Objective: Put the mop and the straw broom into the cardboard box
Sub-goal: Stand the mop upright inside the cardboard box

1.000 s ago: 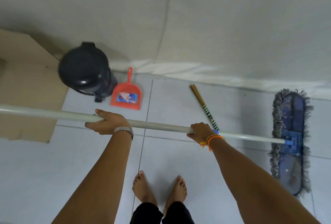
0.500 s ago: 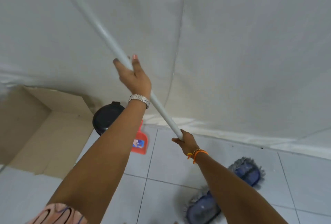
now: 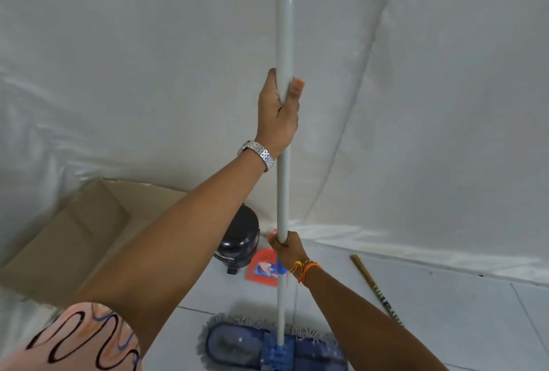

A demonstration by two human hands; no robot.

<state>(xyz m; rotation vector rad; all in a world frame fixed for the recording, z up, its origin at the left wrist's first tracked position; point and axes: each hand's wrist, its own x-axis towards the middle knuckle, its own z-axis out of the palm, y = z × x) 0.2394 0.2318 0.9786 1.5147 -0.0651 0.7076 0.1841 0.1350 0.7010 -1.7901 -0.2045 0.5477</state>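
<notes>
Swung up from a slant half a sec ago, the mop (image 3: 283,198) pole is now vertical, its blue fringed head down at the bottom edge on the white tile floor (image 3: 445,311). Head view: cardboard box (image 3: 80,231) lies open at left by the white sheet wall (image 3: 133,73), apart from the mop. Black bin (image 3: 239,240) and red dustpan (image 3: 261,266) sit between box and pole, dustpan partly hidden behind the pole and wrist. Straw broom (image 3: 377,290) lies on the floor at right, only its striped handle showing, untouched. Mop: pale grey pole, blue clamp, blue pad w/ grey fringe. Left hand (image 3: 279,115), arm raised, wrist w/ metal watch (image 3: 258,154), is wrapped round the pole high up. Right hand (image 3: 288,249), orange thread bracelet, is clenched round the pole lower down.
</notes>
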